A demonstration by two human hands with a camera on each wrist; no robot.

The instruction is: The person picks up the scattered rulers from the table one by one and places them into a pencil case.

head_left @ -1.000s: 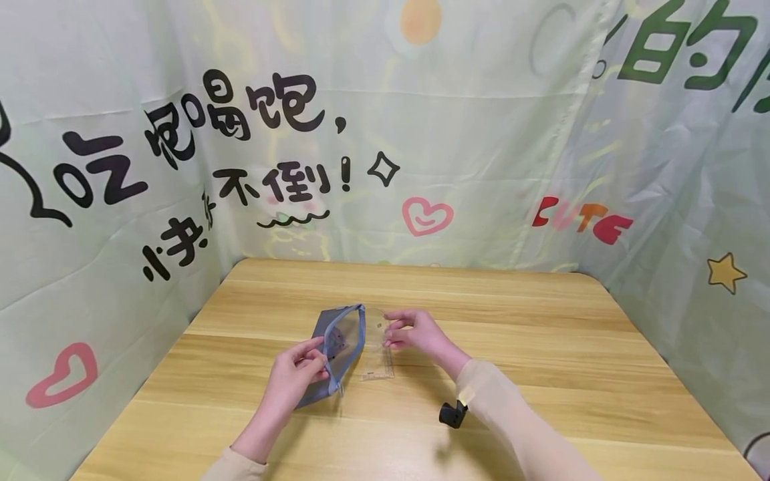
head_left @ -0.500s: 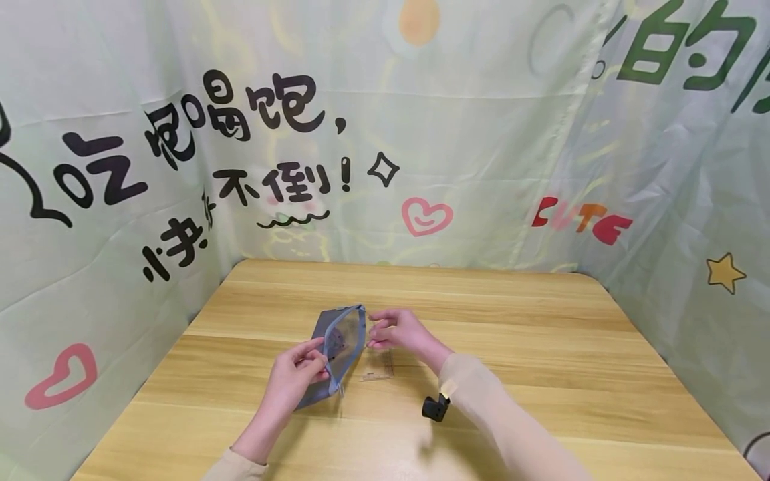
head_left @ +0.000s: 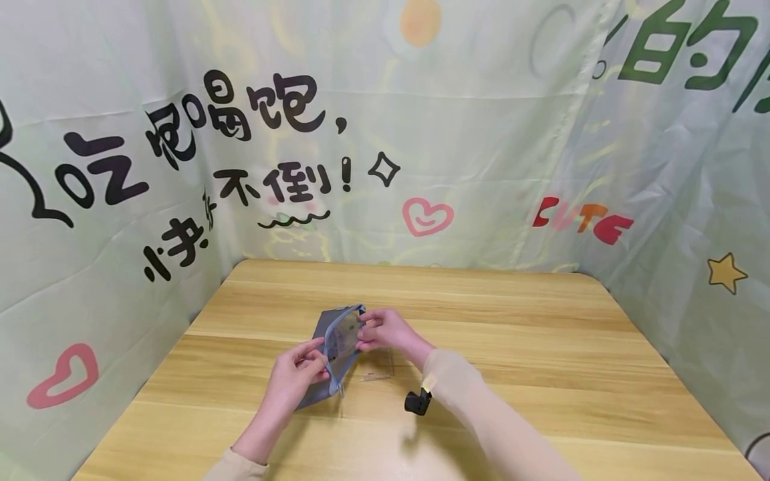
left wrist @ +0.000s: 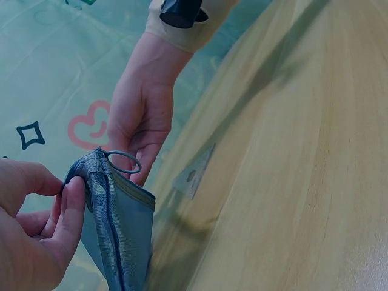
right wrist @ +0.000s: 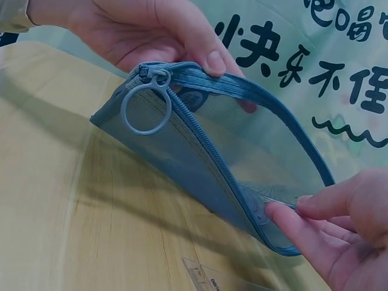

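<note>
A blue-grey mesh zip pouch [head_left: 321,325] stands with its mouth spread open. My left hand [head_left: 295,374] pinches its near rim between thumb and fingers, close to the zip's ring pull [right wrist: 145,109]. At the opposite side of the mouth, my right hand [head_left: 385,331] pinches a thin clear plastic piece [right wrist: 267,193] with fine lines, which reaches into the opening. Its exact shape is hard to tell through the mesh. Beside the pouch lies a clear set square [left wrist: 193,174] with a hole and ruler markings, partly below the right hand.
The wooden table [head_left: 511,334] carries the pouch and the set square. Printed cloth [head_left: 475,147] hangs around its back and sides. A black wrist camera [head_left: 417,402] sits on the right sleeve [head_left: 469,387], low over the tabletop.
My right hand has moved left with the clear piece, from beside the pouch to its mouth, and part of the piece is now inside. The left hand and pouch stay in place.
</note>
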